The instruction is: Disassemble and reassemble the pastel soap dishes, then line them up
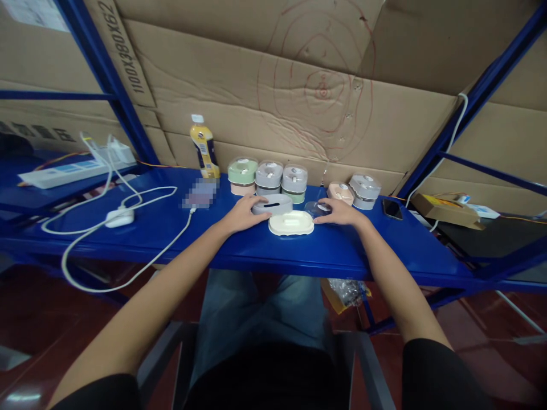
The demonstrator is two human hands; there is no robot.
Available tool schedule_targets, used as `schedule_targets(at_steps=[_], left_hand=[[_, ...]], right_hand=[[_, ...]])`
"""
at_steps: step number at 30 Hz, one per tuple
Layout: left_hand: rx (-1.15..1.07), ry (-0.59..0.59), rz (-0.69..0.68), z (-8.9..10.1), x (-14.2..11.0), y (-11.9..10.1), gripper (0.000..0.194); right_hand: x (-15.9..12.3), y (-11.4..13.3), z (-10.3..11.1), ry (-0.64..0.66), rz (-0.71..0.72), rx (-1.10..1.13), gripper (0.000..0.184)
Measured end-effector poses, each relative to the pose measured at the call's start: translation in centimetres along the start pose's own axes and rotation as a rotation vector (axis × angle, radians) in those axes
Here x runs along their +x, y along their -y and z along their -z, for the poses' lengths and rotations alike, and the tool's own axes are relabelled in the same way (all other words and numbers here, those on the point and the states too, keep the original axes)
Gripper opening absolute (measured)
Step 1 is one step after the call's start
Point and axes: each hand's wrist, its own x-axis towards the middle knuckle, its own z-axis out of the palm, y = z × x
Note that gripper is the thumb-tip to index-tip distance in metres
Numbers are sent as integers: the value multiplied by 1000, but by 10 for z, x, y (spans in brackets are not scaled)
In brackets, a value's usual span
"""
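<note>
My left hand [245, 216] has its thumb and fingers around the left end of a grey oval box part [276, 204] with a dark slot in its top. On the right, my right hand [341, 212] grips a clear plastic cover [314, 209] between thumb and fingers. Just in front of both lies a cream oval tray [291, 222] with a raised middle, resting on the blue table [239, 250]. My right fingertips are close to its right end; I cannot tell whether they touch it.
Behind the hands stand stacked oval boxes in green [243, 171], grey [294, 177] and pink [341, 192], with clear covers. A yellow drink bottle [205, 148] stands at the back left. White cables [123, 216] loop over the left side; a phone [392, 209] lies right.
</note>
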Motion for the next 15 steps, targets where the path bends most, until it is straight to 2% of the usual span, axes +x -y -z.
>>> schedule_targets(at_steps=[5,8,11,15], left_hand=[[-7,13,39,1,0,0,65],[-86,-27,-25,2,-1,-8,70],[-177,-1,-90,-1,-4,-19,80],[-254,90,-115,-16,-4,-30,101]], right_hand=[[1,1,-2,-6,-1,10,99],[0,3,-2,-131,42,72,96],[0,9,-3,-272,205,163,90],[6,26,-14,-242,452,170,93]])
